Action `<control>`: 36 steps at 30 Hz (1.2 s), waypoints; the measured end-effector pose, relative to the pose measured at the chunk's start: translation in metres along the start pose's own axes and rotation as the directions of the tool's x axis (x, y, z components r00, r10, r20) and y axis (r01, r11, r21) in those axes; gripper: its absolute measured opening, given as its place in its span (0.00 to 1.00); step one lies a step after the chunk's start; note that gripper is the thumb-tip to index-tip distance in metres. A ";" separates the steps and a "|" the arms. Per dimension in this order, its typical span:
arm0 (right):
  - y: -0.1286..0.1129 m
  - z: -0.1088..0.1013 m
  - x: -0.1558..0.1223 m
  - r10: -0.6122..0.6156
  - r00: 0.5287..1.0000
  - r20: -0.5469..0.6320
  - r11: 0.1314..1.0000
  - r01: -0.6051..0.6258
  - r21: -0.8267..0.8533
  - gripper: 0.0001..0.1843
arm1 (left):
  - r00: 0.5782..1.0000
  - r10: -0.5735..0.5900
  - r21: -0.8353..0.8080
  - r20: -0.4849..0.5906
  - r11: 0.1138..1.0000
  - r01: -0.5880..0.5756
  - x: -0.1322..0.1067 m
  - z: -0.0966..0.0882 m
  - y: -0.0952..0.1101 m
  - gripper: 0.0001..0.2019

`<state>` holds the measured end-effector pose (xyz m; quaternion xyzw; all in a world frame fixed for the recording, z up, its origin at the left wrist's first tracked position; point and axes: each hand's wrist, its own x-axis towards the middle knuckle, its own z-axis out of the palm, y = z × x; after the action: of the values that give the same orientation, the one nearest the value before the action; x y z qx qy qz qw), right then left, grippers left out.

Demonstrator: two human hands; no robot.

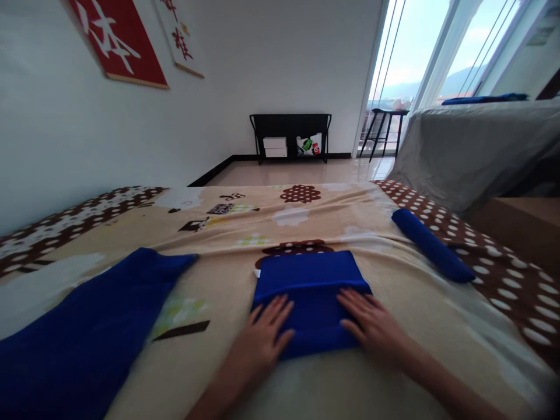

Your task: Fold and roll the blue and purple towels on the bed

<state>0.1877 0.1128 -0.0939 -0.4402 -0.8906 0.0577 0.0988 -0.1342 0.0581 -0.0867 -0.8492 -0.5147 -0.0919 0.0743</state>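
Note:
A folded blue cloth (311, 309) lies flat on the patterned blanket in front of me, with a ridge across its middle and a small white tag at its left edge. My left hand (265, 335) rests on its left side, palm down, fingers stretched out. On the right side of the cloth lies my right hand (370, 324), also palm down with its fingers spread. Neither hand grips the fabric. To the left, a larger blue cloth (96, 321) is spread out. A rolled blue cloth (431, 244) lies at the right.
The beige blanket (227, 233) with brown dotted borders covers the surface under the cloths. Beyond its far edge stand a black shelf (290, 125) and a dark stool (385, 131). At right, a grey cover (472, 146) drapes over furniture with another blue cloth (485, 100) on top.

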 end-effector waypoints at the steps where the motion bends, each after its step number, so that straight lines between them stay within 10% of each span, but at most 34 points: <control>1: 0.016 -0.002 -0.004 0.083 0.996 -0.041 0.996 -0.085 -0.037 0.31 | 0.996 -0.091 0.032 -0.025 0.995 0.092 -0.010 0.003 -0.013 0.26; 5: 0.032 -0.015 -0.021 0.126 0.977 -0.169 0.983 -0.146 -0.111 0.29 | 0.940 -0.271 0.124 -0.207 0.946 0.300 -0.031 0.001 -0.014 0.24; 10: -0.033 -0.017 0.010 -0.170 0.985 -0.025 0.985 0.171 0.035 0.28 | 0.994 0.064 0.029 -0.089 0.998 -0.061 0.027 -0.007 0.043 0.25; 13: -0.016 -0.011 0.025 -0.059 0.996 -0.069 0.998 0.059 0.004 0.29 | 0.994 0.002 0.058 -0.111 0.998 0.005 0.040 -0.001 0.024 0.22; 17: 0.046 -0.012 -0.002 0.156 0.968 -0.195 0.985 -0.168 -0.045 0.31 | 0.949 -0.207 0.110 -0.239 0.965 0.238 0.001 -0.007 -0.025 0.21; 21: 0.047 -0.013 -0.057 0.080 0.961 -0.265 0.992 -0.103 -0.074 0.24 | 0.927 -0.163 0.108 -0.338 0.972 0.211 -0.050 -0.027 -0.017 0.16; 25: 0.015 -0.004 -0.076 -0.185 0.937 -0.297 0.980 0.154 -0.125 0.23 | 0.968 0.017 0.122 -0.251 0.992 0.015 -0.070 -0.028 0.016 0.22; 36: -0.005 -0.025 -0.059 -0.045 0.968 -0.248 0.999 0.050 0.015 0.23 | 0.974 -0.223 -0.061 0.031 0.973 0.224 -0.049 -0.049 0.025 0.18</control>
<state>0.2241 0.0635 -0.0759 -0.4213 -0.8810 0.0095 0.2151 -0.1379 -0.0062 -0.0511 -0.7889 -0.6046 -0.1058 0.0303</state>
